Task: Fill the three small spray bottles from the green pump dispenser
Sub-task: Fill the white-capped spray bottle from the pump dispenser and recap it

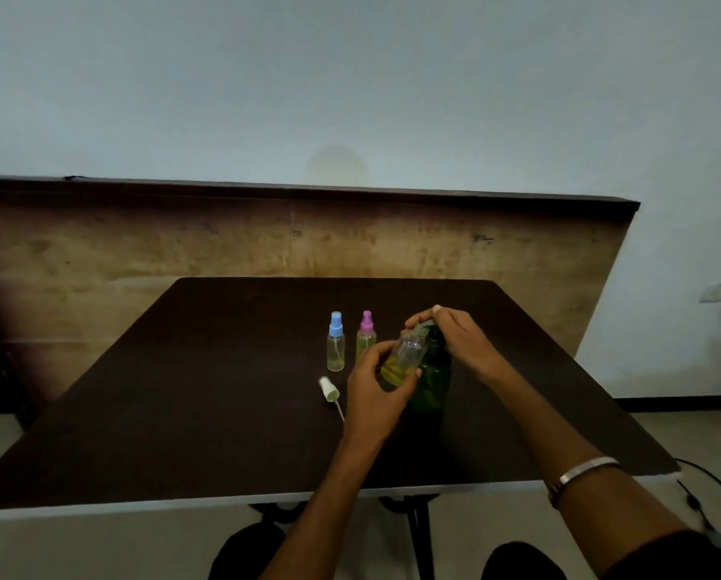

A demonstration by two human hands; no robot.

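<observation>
Green pump dispenser [432,376] stands on the dark table [225,412], right of frame centre, mostly hidden behind both hands. Nearest the camera: two bare forearms come in from the bottom edge, and the right wrist carries a silver bangle [587,468]. Left hand [375,387] grips an uncapped clear spray bottle [405,360], fingers and thumb curled round its lower half; the bottle is tilted, its open neck up against the dispenser's spout, yellowish liquid pooled in its lower part. Right hand [461,334] sits on top of the dispenser with fingers curled over the pump head [423,326]; can't tell if the head is pressed down. Just left of the left hand, a white spray cap [328,389] lies on its side on the table, its dip tube pointing toward the near edge. Further back, left of the dispenser, two capped spray bottles stand upright side by side, apart from each other: blue-capped bottle [336,343] on the left, pink-capped bottle [366,337] on the right, both with yellowish liquid inside. Behind the table a worn wooden panel [266,240] spans the frame, and above it a pale wall [350,77].
</observation>
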